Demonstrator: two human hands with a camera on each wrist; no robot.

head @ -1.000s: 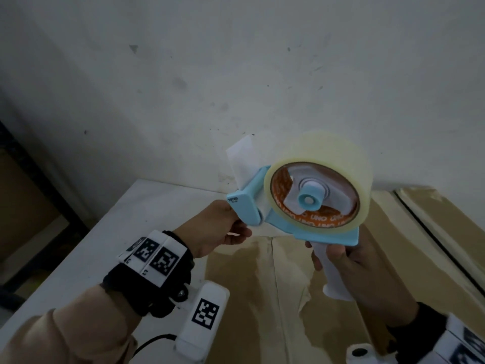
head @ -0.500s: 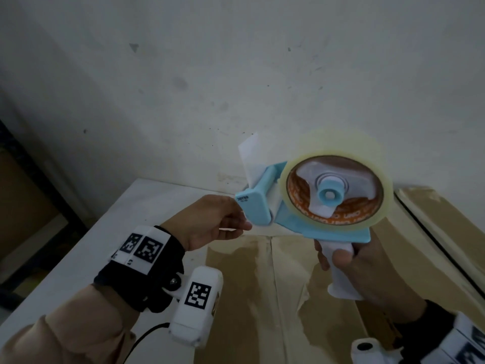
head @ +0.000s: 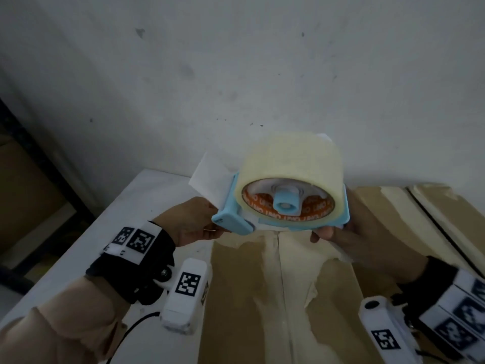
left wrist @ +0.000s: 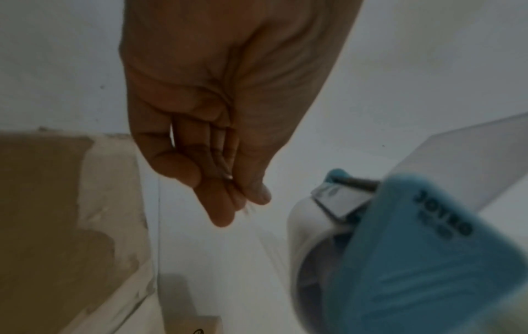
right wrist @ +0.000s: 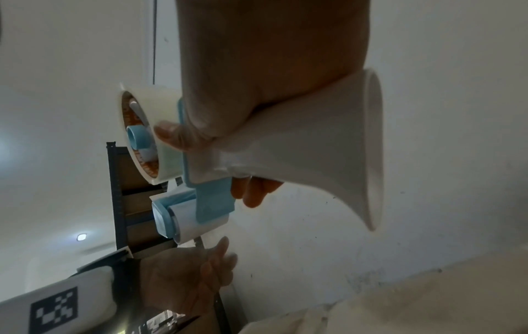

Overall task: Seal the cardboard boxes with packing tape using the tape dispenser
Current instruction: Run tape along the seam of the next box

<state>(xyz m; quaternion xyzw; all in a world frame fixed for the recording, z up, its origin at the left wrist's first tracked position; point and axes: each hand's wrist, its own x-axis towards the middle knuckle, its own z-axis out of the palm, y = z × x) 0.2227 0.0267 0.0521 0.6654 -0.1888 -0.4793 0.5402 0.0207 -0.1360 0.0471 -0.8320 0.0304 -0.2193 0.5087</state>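
Head view shows the right hand (head: 349, 229) wrapped around the white handle of the blue tape dispenser (head: 282, 206), holding it up above the cardboard box (head: 262, 298) on the bench (head: 118, 206). Just beside the dispenser's front end, the left hand (head: 194, 222) holds nothing, its fingers loosely bent.

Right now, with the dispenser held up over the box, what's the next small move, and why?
Probably bring the left hand in to pinch the tape's free end at the tape dispenser nose. The right hand grips the handle, the left hand's fingers sit just short of the nose, touching nothing, and the cardboard box seam lies below.
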